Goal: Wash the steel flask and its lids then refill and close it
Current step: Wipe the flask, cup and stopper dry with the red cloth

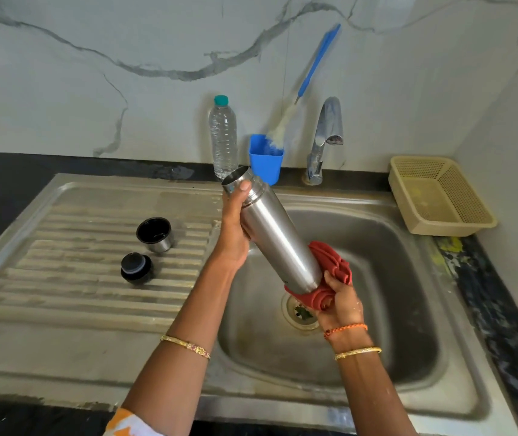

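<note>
Flask (pixel 275 234): plain silver steel. Cloth (pixel 330 265) at its base: brick red. Cup lid (pixel 154 233): steel outside, black inside. Stopper (pixel 136 268): black. Sink (pixel 408 278) and ribbed drainboard (pixel 94 262): dull grey steel. Bottle (pixel 223 140): clear, teal cap. Cup (pixel 265 160): bright blue; brush (pixel 311 73): blue handle, white bristles. Basket (pixel 440 196): cream, perforated. Wall (pixel 125 58): white marble, grey veins. Table (pixel 15 171): black. Bangles (pixel 185 344): gold; wrist thread (pixel 345 329): orange.

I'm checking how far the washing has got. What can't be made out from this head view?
- Steel flask base: wrapped in the red cloth that the right hand grips.
- Flask interior: mouth angled away, left hand near it.
- Sink drain: partly behind the cloth.
</note>
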`<action>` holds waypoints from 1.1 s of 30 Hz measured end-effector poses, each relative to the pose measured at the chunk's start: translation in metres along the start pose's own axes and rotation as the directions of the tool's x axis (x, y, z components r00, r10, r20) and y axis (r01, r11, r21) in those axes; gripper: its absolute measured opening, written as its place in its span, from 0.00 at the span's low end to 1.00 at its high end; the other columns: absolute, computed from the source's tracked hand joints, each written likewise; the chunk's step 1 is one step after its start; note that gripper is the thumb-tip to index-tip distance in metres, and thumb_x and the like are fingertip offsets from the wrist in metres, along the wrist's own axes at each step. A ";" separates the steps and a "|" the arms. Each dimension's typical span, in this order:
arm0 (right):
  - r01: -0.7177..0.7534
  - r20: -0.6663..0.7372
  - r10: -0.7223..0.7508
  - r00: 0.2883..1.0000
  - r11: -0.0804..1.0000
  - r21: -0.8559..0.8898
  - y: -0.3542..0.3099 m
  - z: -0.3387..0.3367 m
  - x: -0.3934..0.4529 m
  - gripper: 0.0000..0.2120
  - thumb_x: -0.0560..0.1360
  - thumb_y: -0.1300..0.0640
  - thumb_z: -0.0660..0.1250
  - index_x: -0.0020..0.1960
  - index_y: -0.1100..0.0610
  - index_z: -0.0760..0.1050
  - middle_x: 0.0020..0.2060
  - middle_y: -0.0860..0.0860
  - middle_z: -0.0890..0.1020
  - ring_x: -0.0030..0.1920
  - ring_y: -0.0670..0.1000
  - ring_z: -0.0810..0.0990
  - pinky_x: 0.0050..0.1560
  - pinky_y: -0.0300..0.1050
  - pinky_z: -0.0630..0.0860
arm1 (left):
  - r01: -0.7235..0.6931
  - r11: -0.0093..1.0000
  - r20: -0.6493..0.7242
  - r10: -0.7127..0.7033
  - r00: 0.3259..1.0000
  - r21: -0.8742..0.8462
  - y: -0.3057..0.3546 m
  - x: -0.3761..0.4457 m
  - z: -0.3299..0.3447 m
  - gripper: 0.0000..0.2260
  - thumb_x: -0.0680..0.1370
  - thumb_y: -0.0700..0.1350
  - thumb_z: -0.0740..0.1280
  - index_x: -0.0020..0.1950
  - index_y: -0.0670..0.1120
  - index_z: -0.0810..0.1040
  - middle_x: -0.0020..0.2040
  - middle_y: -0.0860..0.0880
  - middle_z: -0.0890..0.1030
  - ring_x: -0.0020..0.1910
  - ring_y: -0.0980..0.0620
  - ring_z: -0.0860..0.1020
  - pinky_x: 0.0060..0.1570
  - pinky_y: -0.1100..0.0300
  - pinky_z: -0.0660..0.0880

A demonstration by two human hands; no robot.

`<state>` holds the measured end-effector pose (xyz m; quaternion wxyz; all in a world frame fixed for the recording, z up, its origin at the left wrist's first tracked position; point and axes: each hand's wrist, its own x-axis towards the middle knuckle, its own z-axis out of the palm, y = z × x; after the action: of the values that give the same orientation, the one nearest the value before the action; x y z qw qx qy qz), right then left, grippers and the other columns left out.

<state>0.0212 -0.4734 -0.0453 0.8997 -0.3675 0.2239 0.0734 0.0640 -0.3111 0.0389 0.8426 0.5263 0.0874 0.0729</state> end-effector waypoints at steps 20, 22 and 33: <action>0.654 0.410 -0.510 0.756 0.594 -0.469 0.007 0.084 -0.025 0.21 0.72 0.56 0.63 0.65 0.49 0.73 0.62 0.48 0.77 0.64 0.48 0.74 0.66 0.50 0.70 | -0.166 0.986 -0.286 0.163 0.944 0.016 -0.030 -0.017 0.022 0.09 0.73 0.33 0.70 0.48 0.45 0.77 0.35 0.55 0.83 0.35 0.61 0.80 0.38 0.67 0.76; 0.763 0.533 -0.549 0.644 0.509 -0.397 0.000 0.103 -0.026 0.21 0.74 0.62 0.64 0.66 0.50 0.72 0.64 0.49 0.76 0.65 0.51 0.73 0.66 0.56 0.70 | -0.190 0.978 -0.241 0.163 0.957 -0.092 -0.027 -0.016 0.020 0.07 0.73 0.36 0.71 0.48 0.43 0.77 0.36 0.54 0.83 0.36 0.60 0.81 0.39 0.66 0.76; 0.555 0.493 -0.269 0.828 0.522 -0.648 -0.018 0.046 -0.003 0.26 0.75 0.72 0.57 0.60 0.46 0.77 0.56 0.43 0.81 0.59 0.43 0.77 0.66 0.48 0.71 | -0.003 1.000 -0.060 0.005 0.998 0.031 -0.020 -0.011 -0.004 0.41 0.60 0.56 0.74 0.64 0.33 0.69 0.48 0.40 0.77 0.44 0.47 0.79 0.44 0.54 0.76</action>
<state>0.0403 -0.4542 -0.0034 0.6689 -0.7391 -0.0792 0.0034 0.0534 -0.3189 0.0203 0.8313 0.5370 0.1128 0.0889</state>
